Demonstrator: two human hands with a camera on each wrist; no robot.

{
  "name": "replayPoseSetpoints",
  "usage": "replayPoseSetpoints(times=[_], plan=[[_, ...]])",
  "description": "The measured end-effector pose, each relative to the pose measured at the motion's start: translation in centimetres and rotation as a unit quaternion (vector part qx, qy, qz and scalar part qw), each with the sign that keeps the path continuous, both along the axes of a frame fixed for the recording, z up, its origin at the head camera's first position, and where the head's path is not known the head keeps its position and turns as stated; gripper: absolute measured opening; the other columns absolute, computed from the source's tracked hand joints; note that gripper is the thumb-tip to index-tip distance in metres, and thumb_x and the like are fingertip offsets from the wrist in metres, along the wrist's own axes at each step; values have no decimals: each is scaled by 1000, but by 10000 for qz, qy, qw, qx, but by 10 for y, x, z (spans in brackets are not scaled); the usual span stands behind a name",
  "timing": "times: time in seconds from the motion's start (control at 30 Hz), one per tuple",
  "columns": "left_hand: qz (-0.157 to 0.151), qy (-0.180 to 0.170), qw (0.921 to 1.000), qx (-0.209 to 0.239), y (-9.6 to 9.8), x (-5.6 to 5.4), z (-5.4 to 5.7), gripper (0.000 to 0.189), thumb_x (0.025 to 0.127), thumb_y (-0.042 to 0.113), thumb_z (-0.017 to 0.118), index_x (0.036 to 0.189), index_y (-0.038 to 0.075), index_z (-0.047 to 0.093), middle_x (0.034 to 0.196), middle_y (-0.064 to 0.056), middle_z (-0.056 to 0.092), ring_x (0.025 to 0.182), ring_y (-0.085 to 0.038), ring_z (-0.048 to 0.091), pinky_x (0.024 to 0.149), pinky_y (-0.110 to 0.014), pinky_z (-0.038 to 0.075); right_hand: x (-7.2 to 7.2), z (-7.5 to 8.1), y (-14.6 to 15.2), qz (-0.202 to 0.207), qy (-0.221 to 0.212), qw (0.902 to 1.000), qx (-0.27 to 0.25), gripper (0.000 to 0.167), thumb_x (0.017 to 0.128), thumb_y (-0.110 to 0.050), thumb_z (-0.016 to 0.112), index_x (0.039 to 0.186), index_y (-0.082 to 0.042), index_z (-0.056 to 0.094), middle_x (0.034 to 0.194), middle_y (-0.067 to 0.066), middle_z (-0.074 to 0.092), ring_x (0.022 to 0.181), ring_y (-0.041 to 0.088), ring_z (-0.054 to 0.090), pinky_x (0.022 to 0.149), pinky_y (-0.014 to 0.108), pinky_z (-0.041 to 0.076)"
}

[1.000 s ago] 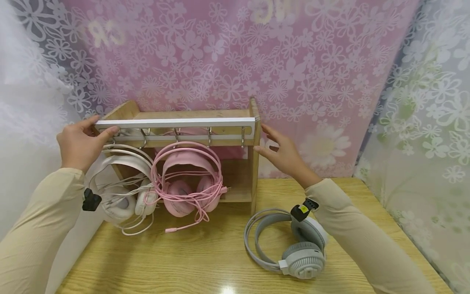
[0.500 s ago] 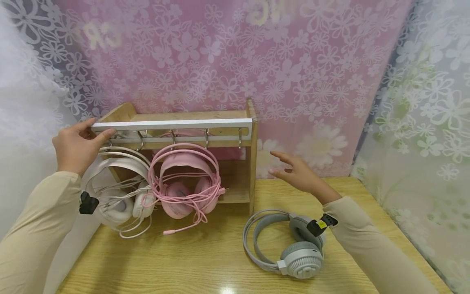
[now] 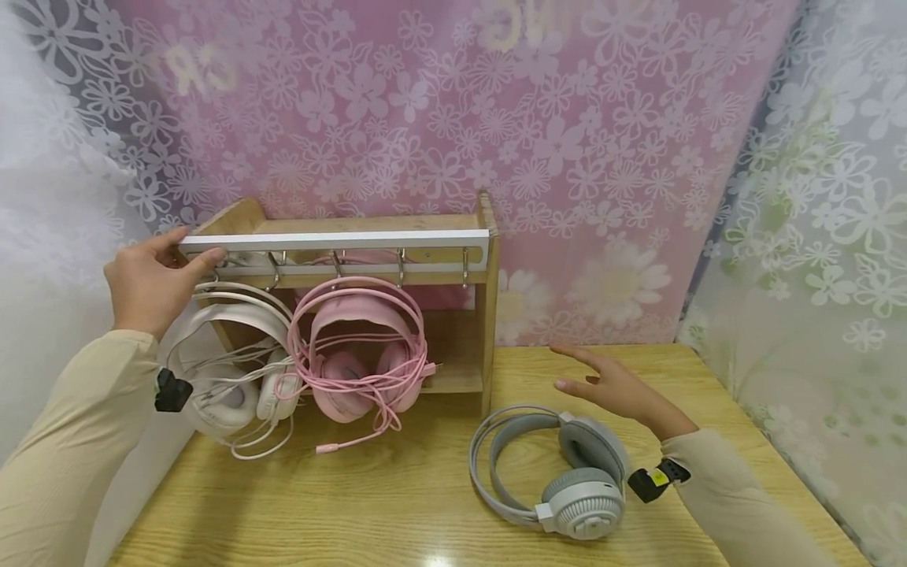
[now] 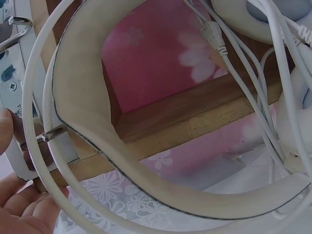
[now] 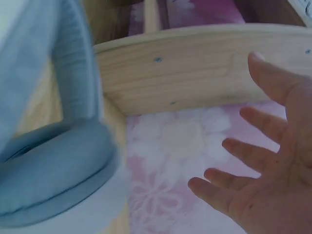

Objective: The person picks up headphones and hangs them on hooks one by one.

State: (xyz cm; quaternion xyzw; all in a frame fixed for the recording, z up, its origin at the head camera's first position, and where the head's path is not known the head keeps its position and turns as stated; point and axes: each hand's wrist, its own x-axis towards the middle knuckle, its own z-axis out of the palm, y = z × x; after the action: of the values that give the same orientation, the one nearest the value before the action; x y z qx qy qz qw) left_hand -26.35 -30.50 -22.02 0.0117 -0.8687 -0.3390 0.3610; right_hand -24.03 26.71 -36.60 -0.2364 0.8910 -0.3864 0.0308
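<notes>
My left hand (image 3: 145,287) grips the left end of a white hook rail (image 3: 397,236) on the front of a wooden shelf (image 3: 489,331). In the left wrist view its thumb (image 4: 5,130) lies on the rail's face, with the other fingers (image 4: 29,204) around the shelf's side. White headphones (image 3: 248,313) with loose cables hang close below that hand. Pink headphones (image 3: 361,309) with a bundled pink cable hang to their right. Grey headphones (image 3: 586,508) lie on the table. Above and behind their ear cups, my right hand (image 3: 627,391) holds nothing, its fingers spread in the right wrist view.
Several metal hooks (image 3: 465,268) line the rail, the rightmost bare. The wood-grain table (image 3: 340,504) reaches to a pink floral backdrop (image 3: 567,197). A whitish floral sheet (image 3: 836,315) borders the right side, and a white one (image 3: 57,260) the left.
My right hand has left the right side of the shelf and moved down and to the right, over the grey headphones. My left hand keeps its grip on the rail's left end.
</notes>
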Motion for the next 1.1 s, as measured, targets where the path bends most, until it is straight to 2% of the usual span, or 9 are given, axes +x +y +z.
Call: replayPoseSetpoints(times=[0.13, 0.17, 0.23, 0.37, 0.4, 0.63, 0.9, 1.1], plan=[[54, -50, 10000, -39, 0, 0, 1, 59, 91, 31, 79, 138, 0, 61, 69, 31, 47, 61, 17, 43, 79, -20, 36, 5, -18, 14, 102, -223, 9997, 14, 64, 102, -29, 63, 156, -7, 38, 160, 27, 29, 144, 55, 23, 106, 74, 32], [47, -49, 10000, -28, 0, 1, 1, 59, 91, 31, 79, 138, 0, 61, 70, 30, 47, 61, 17, 43, 84, -22, 38, 7, -22, 18, 105, -311, 9995, -4, 64, 102, -29, 62, 156, -7, 37, 160, 27, 28, 143, 56, 23, 106, 74, 32], [40, -59, 10000, -17, -1, 1, 1, 59, 91, 31, 79, 138, 0, 61, 69, 31, 47, 62, 17, 43, 84, -22, 38, 9, -30, 24, 105, -468, 9988, -54, 63, 103, -29, 61, 157, -7, 36, 160, 28, 26, 143, 58, 22, 106, 74, 32], [5, -44, 10000, 9, -1, 0, 0, 59, 90, 30, 79, 138, 0, 61, 67, 35, 43, 62, 17, 43, 76, -17, 37, 12, -44, 34, 90, -740, 9972, -117, 65, 103, -29, 61, 158, -8, 34, 161, 30, 23, 142, 60, 22, 105, 74, 34], [9, -48, 10000, 11, -1, 0, 0, 59, 90, 30, 79, 138, 0, 61, 67, 36, 42, 62, 17, 43, 71, -14, 34, 13, -48, 37, 109, -803, 9966, -121, 65, 103, -29, 60, 159, -8, 33, 161, 30, 23, 141, 61, 22, 104, 74, 35], [33, 23, 10000, 41, -1, 1, 0, 59, 89, 30, 80, 137, 1, 62, 64, 40, 40, 63, 17, 44, 74, -14, 33, 16, -69, 50, 229, -1444, 9885, -383, 65, 106, -25, 55, 161, -7, 26, 163, 29, 18, 142, 62, 16, 104, 77, 30], [28, 10, 10000, 21, 0, 0, -1, 59, 90, 31, 79, 138, 2, 61, 66, 39, 41, 64, 17, 44, 81, -16, 34, 17, -81, 59, 434, -2081, 9750, -654, 61, 110, -26, 45, 161, -3, 22, 164, 29, 12, 145, 59, 6, 109, 77, 22], [-1, 11, 10000, 15, -1, -1, -1, 60, 90, 31, 79, 138, 1, 61, 66, 38, 41, 64, 17, 44, 77, -15, 35, 15, -84, 61, 537, -2416, 9676, -493, 60, 110, -30, 43, 162, -7, 23, 163, 29, 14, 146, 57, 13, 109, 72, 30]])
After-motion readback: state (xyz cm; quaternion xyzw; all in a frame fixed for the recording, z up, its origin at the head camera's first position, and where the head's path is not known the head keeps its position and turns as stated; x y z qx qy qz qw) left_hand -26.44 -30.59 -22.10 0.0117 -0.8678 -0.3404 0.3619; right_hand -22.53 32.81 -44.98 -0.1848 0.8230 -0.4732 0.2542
